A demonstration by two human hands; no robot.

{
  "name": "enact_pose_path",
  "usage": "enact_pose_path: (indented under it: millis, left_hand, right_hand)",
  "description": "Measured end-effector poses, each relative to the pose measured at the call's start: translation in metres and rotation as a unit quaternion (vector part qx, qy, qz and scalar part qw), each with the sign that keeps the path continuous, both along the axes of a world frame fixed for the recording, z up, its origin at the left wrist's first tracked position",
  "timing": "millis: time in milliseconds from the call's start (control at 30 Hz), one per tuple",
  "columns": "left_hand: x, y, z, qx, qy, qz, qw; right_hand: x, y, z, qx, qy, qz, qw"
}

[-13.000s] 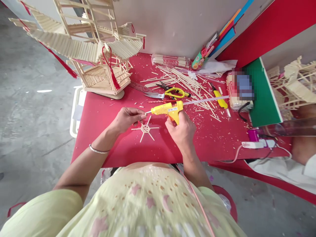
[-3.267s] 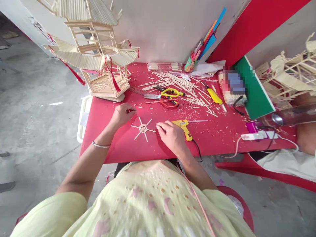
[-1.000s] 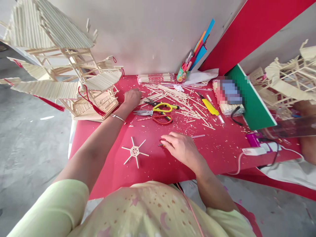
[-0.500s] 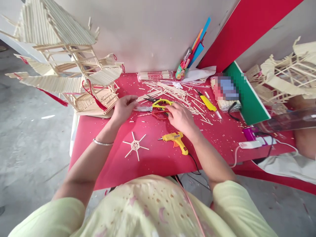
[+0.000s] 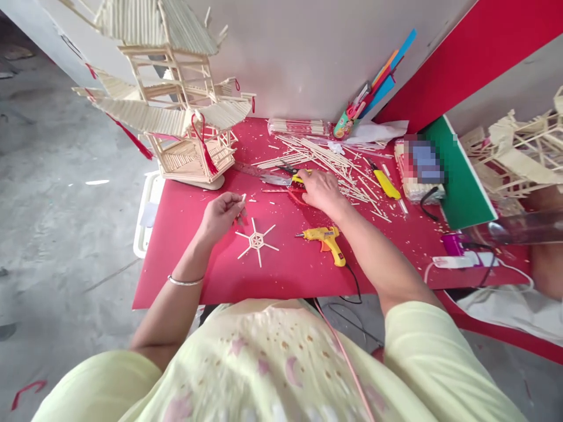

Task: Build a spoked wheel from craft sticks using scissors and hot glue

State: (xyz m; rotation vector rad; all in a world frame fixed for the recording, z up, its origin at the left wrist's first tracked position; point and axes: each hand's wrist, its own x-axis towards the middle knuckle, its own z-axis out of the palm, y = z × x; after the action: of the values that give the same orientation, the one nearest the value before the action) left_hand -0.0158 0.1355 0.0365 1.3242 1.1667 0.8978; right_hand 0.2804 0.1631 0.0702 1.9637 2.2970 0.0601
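My left hand hovers over the red table, fingers pinched on a short wooden stick, just left of a small six-spoked stick wheel. My right hand reaches further back and lies closed over the yellow-handled scissors, with a red-handled pair under its palm. A yellow glue gun lies on the table to the right of the wheel, its cord running off the front edge.
A tall stick pagoda model with red tassels stands at the back left. Loose sticks litter the back, beside a yellow knife, a pen holder, a green board and a power strip.
My left hand drew back from the scissors to beside the stick wheel, now pinching a short stick. My right hand stays on the scissors. The camera view shifted.
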Motion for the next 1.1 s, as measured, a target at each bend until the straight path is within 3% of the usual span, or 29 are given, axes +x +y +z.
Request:
enact_pose_path:
  millis: [133, 300, 400, 500, 600, 800, 1000, 1100]
  left_hand:
    - [-0.012, -0.003, -0.012, 0.067, 0.075, -0.006, 0.995]
    - [-0.015, -0.005, -0.023, 0.076, 0.077, -0.024, 0.994]
    - [-0.01, -0.009, -0.023, 0.081, 0.082, -0.047, 0.992]
    - [-0.004, -0.014, -0.022, 0.084, 0.073, -0.049, 0.993]
    - [0.0, -0.017, -0.02, 0.081, 0.062, -0.033, 0.994]
    - [0.003, -0.016, -0.023, 0.055, 0.027, 0.003, 0.998]
    - [-0.001, -0.011, -0.032, 0.061, 0.058, -0.001, 0.996]
    - [-0.005, -0.012, -0.029, 0.119, 0.129, -0.027, 0.984]
  right_hand:
    - [-0.009, -0.048, 0.022, 0.066, 0.061, -0.062, 0.994]
    - [-0.023, -0.146, 0.035, -0.012, 0.279, -0.137, 0.95]
    - [-0.02, -0.174, 0.032, -0.007, 0.308, -0.152, 0.939]
    - [-0.007, -0.159, 0.021, 0.018, 0.253, -0.139, 0.957]
    - [0.002, -0.12, 0.004, 0.006, 0.207, -0.1, 0.973]
    - [-0.017, -0.057, -0.025, 0.006, 0.156, -0.043, 0.987]
    - [0.0, -0.022, -0.02, 0.07, 0.114, -0.048, 0.99]
    - [0.02, 0.002, -0.017, -0.027, 0.075, -0.083, 0.993]
